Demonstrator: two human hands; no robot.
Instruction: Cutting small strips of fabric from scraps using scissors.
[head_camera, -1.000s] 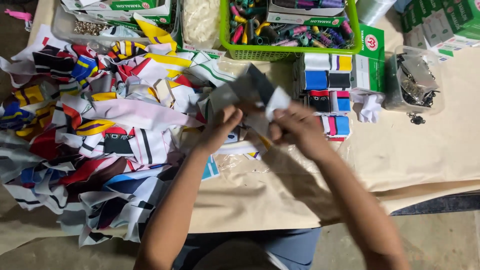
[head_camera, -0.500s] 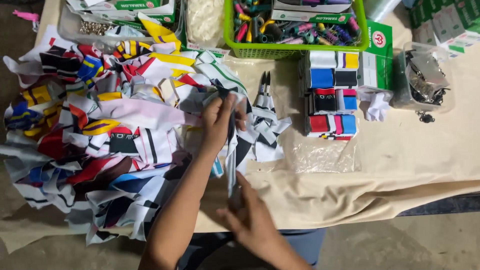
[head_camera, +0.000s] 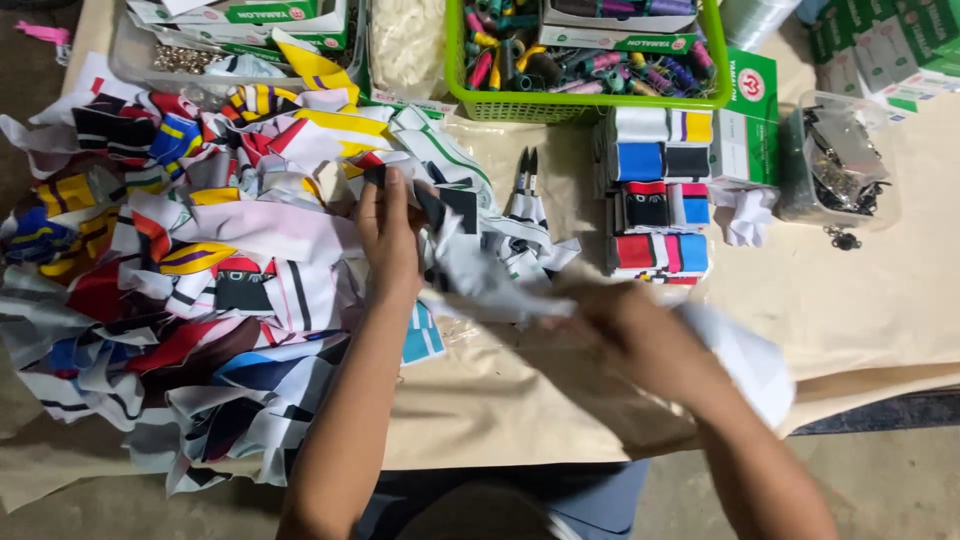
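Brown paper is covering the tabletop | heap of printed fabric pieces is lying at left | green basket is sitting at the far edge | left hand is pinching a white-and-black fabric strip, fingers closed on it | right hand, blurred, is gripping its near end.

left hand raised, fingers curled — right hand blurred, closed.

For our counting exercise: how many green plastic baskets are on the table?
1: the green plastic basket sits at the table's far edge, top centre, filled with thread spools. Others may lie outside the view.
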